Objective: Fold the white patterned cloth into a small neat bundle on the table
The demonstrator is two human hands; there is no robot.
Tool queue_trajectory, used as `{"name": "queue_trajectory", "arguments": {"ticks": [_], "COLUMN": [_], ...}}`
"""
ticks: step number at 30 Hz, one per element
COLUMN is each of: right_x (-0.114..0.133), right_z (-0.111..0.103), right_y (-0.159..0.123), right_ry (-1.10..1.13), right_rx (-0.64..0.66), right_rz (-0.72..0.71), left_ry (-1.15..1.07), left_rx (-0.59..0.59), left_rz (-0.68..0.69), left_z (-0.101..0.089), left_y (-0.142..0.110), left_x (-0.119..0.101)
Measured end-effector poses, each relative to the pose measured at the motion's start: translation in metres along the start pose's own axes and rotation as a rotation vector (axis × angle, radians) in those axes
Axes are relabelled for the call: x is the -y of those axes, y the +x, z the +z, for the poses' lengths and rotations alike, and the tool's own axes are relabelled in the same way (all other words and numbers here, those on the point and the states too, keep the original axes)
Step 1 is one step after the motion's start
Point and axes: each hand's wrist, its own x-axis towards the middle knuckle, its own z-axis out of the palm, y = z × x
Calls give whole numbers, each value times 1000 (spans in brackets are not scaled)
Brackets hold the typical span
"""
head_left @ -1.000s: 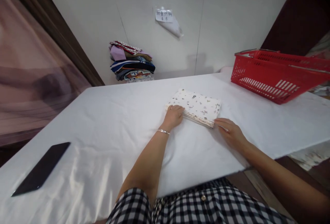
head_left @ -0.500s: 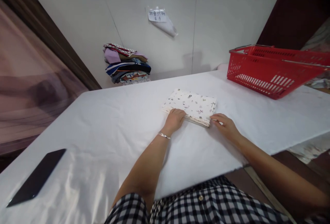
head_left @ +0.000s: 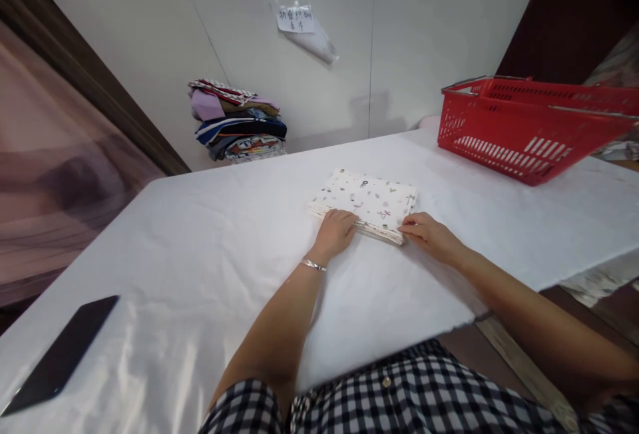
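Observation:
A folded white cloth [head_left: 372, 196] with small scattered prints lies in several layers on the white-covered table. My left hand [head_left: 336, 231] is closed over its near edge, left of the middle, with the fingers together and the thumb against the layered side. At the near right corner, my right hand [head_left: 428, 234] pinches the cloth's edge between thumb and fingers. The fingertips of both hands are partly hidden against the fabric.
A red plastic basket [head_left: 504, 131] with metal handles stands at the table's back right. Against the wall, a stack of folded fabrics [head_left: 239, 121] rises behind the table. A dark flat phone-like slab [head_left: 62, 354] lies at the near left. A handwritten sign [head_left: 295, 19] hangs on the wall.
My right hand has moved slightly left, its fingers now further over the cloth's corner. My left hand stays at the near edge. The whole view has shifted a little.

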Motion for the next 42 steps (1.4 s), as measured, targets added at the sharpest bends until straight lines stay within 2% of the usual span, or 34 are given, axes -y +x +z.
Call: {"name": "queue_trajectory", "arguments": {"ticks": [7,11,18,35,42], "right_x": [-2,3,7,3,-1], "right_z": [6,5,-9,-23,-23], "right_y": [3,-1,1,22,29], "right_ry": [75,17,28,44,30], "right_rx": [-72,11,107,315,342], "right_rz": [48,25,-79,-51,-95], "left_ry": [-5,-13,-13,-10,-6], "left_rx": [4,-5,-2,4,3], "left_rz": [-5,7,1,-12,-11], "left_z": [0,0,0,0,0], "left_y": [0,-1,-1,-1,0], "left_x": [0,0,0,0,1]}}
